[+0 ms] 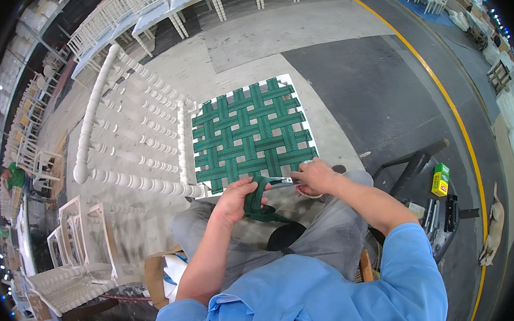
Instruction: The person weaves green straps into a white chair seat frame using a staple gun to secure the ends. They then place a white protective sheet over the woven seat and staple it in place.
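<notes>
A white chair with turned spindles stands before me, its back to the left. Green webbing straps cross over and under each other on its seat frame. My left hand is closed on a loose green webbing strap at the seat's near edge, and the strap's tail hangs between my knees. At the near right corner of the seat, my right hand is closed around a pair of scissors. Their metal blades point left, at the strap beside my left fingers; part of a reddish handle shows under the hand.
At my right a dark stand carries tools and a green-yellow box. A pale animal lies by the yellow floor line. Unfinished chairs stand at left, rows of white chairs far ahead. Another person is far left.
</notes>
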A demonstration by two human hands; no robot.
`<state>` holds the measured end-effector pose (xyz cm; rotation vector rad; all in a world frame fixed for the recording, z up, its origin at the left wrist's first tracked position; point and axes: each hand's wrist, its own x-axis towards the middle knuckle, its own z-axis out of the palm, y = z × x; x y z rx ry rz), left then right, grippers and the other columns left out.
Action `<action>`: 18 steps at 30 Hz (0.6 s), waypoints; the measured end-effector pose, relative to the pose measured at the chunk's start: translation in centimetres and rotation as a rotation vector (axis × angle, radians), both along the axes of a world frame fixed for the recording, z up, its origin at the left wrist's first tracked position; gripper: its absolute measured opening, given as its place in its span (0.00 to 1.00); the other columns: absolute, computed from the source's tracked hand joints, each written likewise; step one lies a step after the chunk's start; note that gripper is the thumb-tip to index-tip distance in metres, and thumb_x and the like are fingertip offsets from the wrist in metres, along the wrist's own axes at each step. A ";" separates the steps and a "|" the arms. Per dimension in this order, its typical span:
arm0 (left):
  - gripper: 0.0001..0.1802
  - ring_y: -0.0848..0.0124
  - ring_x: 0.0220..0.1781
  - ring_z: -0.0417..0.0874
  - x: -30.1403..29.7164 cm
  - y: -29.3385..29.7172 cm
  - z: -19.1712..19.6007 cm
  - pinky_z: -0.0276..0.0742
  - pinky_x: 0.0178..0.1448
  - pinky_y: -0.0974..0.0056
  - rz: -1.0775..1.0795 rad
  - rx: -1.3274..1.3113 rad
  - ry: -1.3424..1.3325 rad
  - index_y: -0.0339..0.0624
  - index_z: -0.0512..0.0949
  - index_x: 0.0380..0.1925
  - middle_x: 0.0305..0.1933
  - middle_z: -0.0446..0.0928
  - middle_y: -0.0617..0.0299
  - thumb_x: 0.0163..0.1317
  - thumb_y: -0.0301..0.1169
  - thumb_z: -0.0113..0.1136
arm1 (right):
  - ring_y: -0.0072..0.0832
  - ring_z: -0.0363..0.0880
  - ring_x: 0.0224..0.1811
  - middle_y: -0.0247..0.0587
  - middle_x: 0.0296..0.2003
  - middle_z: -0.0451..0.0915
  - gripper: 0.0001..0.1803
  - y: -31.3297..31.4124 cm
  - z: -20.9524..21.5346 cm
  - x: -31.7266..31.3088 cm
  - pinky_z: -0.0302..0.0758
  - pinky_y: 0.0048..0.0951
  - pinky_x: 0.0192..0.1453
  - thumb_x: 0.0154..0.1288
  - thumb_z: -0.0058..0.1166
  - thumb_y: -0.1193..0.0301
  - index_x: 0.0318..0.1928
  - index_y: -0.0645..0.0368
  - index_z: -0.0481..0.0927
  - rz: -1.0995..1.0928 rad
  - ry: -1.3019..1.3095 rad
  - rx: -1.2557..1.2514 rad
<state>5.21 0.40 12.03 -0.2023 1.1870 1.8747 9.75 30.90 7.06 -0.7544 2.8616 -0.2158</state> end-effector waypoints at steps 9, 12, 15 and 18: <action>0.15 0.55 0.48 0.90 3.7 -1.2 2.0 0.88 0.57 0.52 0.054 0.072 0.171 0.37 0.78 0.59 0.52 0.86 0.49 0.75 0.26 0.57 | 0.45 0.89 0.46 0.46 0.45 0.88 0.29 4.6 6.8 9.6 0.82 0.43 0.49 0.58 0.76 0.60 0.58 0.51 0.82 -0.766 0.340 -0.583; 0.16 0.54 0.51 0.89 4.7 -1.0 -0.3 0.86 0.61 0.50 0.103 0.091 0.156 0.37 0.77 0.59 0.53 0.86 0.49 0.75 0.27 0.58 | 0.34 0.89 0.49 0.47 0.45 0.88 0.30 8.7 7.0 18.5 0.82 0.36 0.53 0.62 0.74 0.65 0.63 0.55 0.78 -1.293 0.436 -0.652; 0.17 0.53 0.54 0.89 4.8 0.4 0.1 0.85 0.63 0.48 0.142 0.143 0.123 0.37 0.76 0.61 0.55 0.84 0.48 0.75 0.27 0.58 | 0.37 0.88 0.51 0.51 0.47 0.88 0.31 12.7 3.7 31.1 0.81 0.36 0.55 0.66 0.71 0.64 0.66 0.59 0.75 -1.775 0.526 -0.464; 0.19 0.51 0.55 0.88 4.1 1.4 2.1 0.84 0.64 0.46 0.171 0.187 0.158 0.39 0.72 0.64 0.58 0.83 0.49 0.76 0.27 0.55 | 0.47 0.86 0.53 0.55 0.52 0.86 0.29 13.2 1.1 40.6 0.79 0.40 0.59 0.68 0.67 0.64 0.65 0.61 0.77 -1.828 0.550 -0.137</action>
